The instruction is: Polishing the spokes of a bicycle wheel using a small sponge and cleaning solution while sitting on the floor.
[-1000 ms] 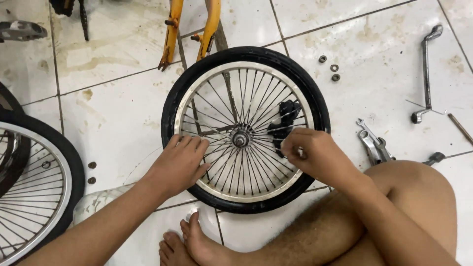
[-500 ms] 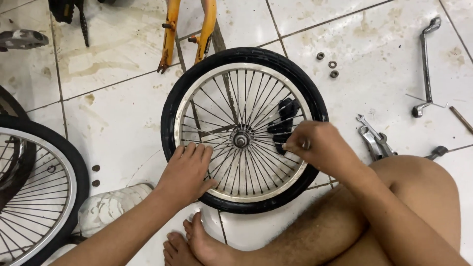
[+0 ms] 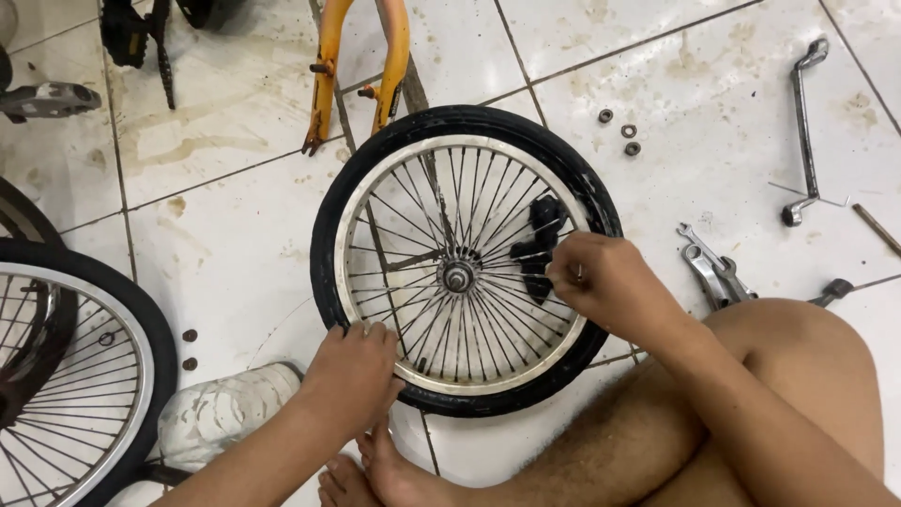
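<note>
Second bicycle wheel [image 3: 66, 376] lay at far left on the tiled floor [image 3: 235, 244], my left hand [image 3: 355, 374] gripped the near rim of the small spoked wheel [image 3: 465, 258], fingers curled over its tyre, my right hand [image 3: 601, 282] pinched shut on a black rag [image 3: 542, 246] among the spokes, wrenches [image 3: 713, 268] lay beyond.

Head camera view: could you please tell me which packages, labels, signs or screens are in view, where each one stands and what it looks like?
Crushed clear plastic bottle: lies on the tiled floor at lower left, between the second wheel and the left hand; whitish, crumpled, no label visible.
No boxes, signs or screens are in view.
</note>
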